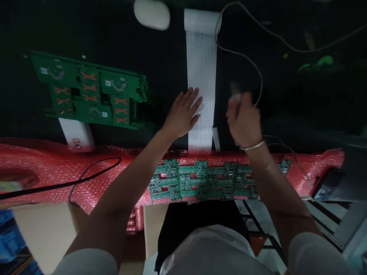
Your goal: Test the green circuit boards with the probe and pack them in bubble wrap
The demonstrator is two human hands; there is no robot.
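Observation:
A long white strip of printed labels (201,57) runs from a roll (202,21) at the back toward the front edge of the dark table. My left hand (183,114) lies palm down, fingers spread, over the strip's left side. To the right of the strip, my right hand (245,118) is closed and blurred by motion. A small pale thing (235,93) shows at its fingertips, too smeared to name. A thin grey cable (255,67) loops close behind that hand. Beside the strip lies a short white piece with holes or dots (216,138).
A panel of green circuit boards (91,91) lies at left, above a white box-like device (77,135). Red bubble wrap (114,152) covers the front edge, with more circuit boards (192,179) on it. A white rounded object (151,14) sits at the back; a black cable (63,184) crosses the left.

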